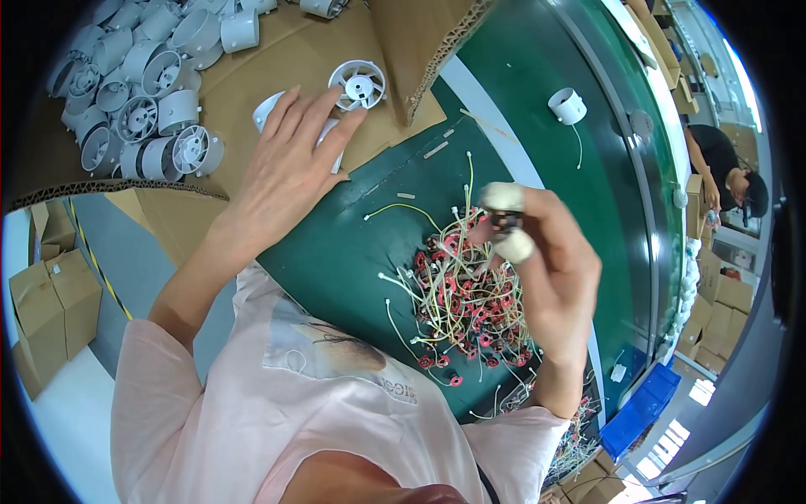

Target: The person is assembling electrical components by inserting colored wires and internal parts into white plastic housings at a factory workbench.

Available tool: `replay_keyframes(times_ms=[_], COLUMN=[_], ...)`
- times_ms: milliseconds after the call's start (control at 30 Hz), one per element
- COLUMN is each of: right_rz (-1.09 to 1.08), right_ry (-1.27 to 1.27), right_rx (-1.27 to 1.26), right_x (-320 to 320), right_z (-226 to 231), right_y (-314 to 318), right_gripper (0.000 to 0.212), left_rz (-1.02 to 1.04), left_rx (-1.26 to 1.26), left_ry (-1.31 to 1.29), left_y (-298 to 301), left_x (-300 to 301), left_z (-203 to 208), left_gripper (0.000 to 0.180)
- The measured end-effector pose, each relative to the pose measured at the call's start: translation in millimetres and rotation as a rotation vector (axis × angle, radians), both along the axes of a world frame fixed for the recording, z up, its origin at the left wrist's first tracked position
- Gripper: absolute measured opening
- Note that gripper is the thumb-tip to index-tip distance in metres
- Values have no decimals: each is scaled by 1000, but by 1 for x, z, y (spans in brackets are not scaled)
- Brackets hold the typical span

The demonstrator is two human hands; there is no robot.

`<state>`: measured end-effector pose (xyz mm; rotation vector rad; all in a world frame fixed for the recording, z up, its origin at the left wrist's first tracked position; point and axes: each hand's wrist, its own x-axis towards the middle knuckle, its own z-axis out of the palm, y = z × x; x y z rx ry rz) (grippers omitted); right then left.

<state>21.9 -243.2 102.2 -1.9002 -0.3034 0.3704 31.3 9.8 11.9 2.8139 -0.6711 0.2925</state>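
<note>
Pinching motor (505,222) between capped thumb and finger of right hand (558,260), long axis blurred; holding left hand (290,164) spread beside housing (359,86), open end up, axis upright.

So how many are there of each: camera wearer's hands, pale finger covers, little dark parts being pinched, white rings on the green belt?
Hands: 2 (left hand, right hand)
Pale finger covers: 2
Pinched dark part: 1
White ring on green belt: 1
Total: 6
</note>
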Motion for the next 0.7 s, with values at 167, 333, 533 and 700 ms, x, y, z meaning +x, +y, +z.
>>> replay_keyframes(times_ms=[167, 333, 533, 700], right_rz=[-234, -132, -87, -86], right_ry=[122, 78, -14, 125], right_rx=[352, 431, 381, 700], right_x=[6, 16, 19, 19], right_z=[2, -19, -17, -23], right_y=[-11, -19, -18, -7], right_gripper=[26, 32, 34, 31], left_rz=[20, 22, -103, -99], left_rx=[-421, -1396, -1330, -1343], left_ry=[126, 571, 895, 1093], left_y=[-1, -25, -19, -14], left_x=[-11, -22, -17, -17], left_z=[10, 6, 2, -5], left_gripper=[66, 67, 66, 64])
